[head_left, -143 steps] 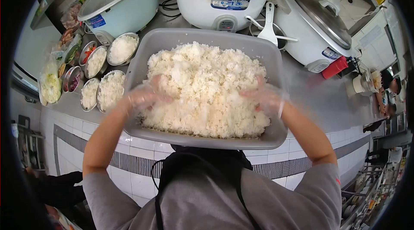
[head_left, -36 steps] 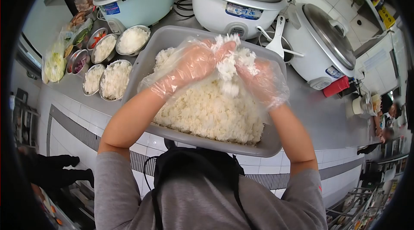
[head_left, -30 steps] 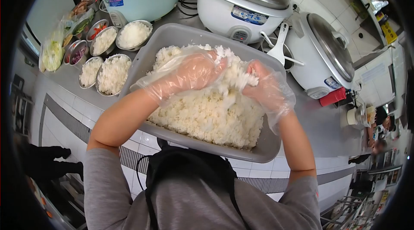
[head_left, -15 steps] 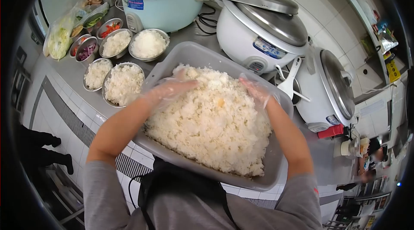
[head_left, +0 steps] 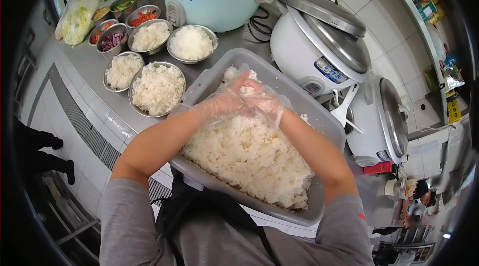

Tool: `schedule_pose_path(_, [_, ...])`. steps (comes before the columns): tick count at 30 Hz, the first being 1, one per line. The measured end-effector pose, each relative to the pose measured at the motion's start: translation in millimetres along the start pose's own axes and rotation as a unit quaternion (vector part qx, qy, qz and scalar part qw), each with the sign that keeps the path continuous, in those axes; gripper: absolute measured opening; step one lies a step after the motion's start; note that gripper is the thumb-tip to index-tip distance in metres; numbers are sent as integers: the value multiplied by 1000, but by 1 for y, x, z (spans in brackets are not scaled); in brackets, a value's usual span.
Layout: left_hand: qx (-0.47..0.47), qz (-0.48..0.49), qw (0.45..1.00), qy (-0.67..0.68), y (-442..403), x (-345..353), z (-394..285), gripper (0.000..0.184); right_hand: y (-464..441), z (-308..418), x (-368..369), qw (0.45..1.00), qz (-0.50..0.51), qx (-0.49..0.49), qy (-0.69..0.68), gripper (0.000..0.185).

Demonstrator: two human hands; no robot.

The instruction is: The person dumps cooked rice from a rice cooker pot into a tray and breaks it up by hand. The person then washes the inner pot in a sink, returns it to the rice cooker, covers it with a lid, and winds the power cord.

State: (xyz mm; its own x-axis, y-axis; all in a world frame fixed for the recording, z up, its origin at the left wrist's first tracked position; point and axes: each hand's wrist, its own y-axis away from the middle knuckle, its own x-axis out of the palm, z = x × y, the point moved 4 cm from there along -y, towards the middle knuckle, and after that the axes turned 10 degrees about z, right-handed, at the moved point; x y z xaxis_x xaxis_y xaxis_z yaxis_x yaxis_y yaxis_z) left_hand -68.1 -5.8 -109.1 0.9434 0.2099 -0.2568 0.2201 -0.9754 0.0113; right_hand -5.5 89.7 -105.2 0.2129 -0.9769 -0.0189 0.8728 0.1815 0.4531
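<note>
A grey plastic tub (head_left: pixel 335 133) is heaped with cooked white rice (head_left: pixel 249 158). Over its far half, my left hand (head_left: pixel 222 105) and my right hand (head_left: pixel 265 104), both in clear plastic gloves, come together with fingers curled around a clump of rice (head_left: pixel 245 90). My palms and the underside of the clump are hidden. Left of the tub stand metal bowls of rice, the closest being a full bowl (head_left: pixel 157 88) near my left forearm. Another rice bowl (head_left: pixel 192 43) sits beyond the tub's far left corner.
A pale blue rice cooker (head_left: pixel 214 6) and a white lidded cooker (head_left: pixel 299 49) stand behind the tub. A white rice paddle (head_left: pixel 344 106) rests in a pot at the right. Cut vegetables fill bowls (head_left: pixel 112 41) at far left. Other people are in the right background.
My hands were apart at the two sides of the rice heap; now they have met over its far part with rice between them. The view has shifted slightly.
</note>
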Motion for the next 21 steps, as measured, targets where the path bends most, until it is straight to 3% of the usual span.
schedule_pose_path(2, [24, -4, 1000, -2, 0, 6, -8, 100, 16, -5, -8, 971, -139, -151, 119, 45])
schedule_pose_path(7, [25, 51, 997, 57, 9, 31, -73, 86, 93, 35, 8, 920, -290, -143, 221, 43])
schedule_pose_path(9, [36, 44, 990, -126, 1, 42, -82, 75, 121, 30, 1, 908, -322, -144, 227, 42])
schedule_pose_path(10, [37, 32, 978, -202, -2, 49, -87, 66, 135, 25, -8, 899, -342, -74, 262, 40])
schedule_pose_path(11, [41, 36, 978, -203, -7, 56, -92, 66, 145, 21, -13, 885, -358, -6, 298, 40])
schedule_pose_path(12, [9, 68, 979, -193, -13, 63, -93, 62, 161, 33, -1, 891, -375, -74, 245, 41])
schedule_pose_path(13, [-22, 98, 978, -183, -10, 69, -105, 59, 170, 35, 4, 889, -379, -75, 245, 41])
schedule_pose_path(14, [-12, 123, 977, -171, -2, 72, -118, 75, 181, 33, 5, 886, -404, -53, 220, 41])
schedule_pose_path(15, [-11, 125, 977, -173, -2, 78, -124, 75, 190, 30, 4, 883, -427, -31, 194, 42])
schedule_pose_path(17, [-79, 34, 975, -205, -2, 81, -128, 72, 196, 0, -17, 866, -412, -86, 270, 42])
schedule_pose_path(19, [-59, 36, 980, -186, -9, 80, -122, 77, 197, -15, -23, 852, -348, -29, 390, 42])
schedule_pose_path(20, [-38, 38, 985, -166, -14, 80, -115, 83, 198, -16, -22, 853, -350, -26, 386, 42])
schedule_pose_path(21, [-39, 43, 985, -165, -19, 77, -99, 83, 195, -17, -17, 868, -332, 59, 364, 45])
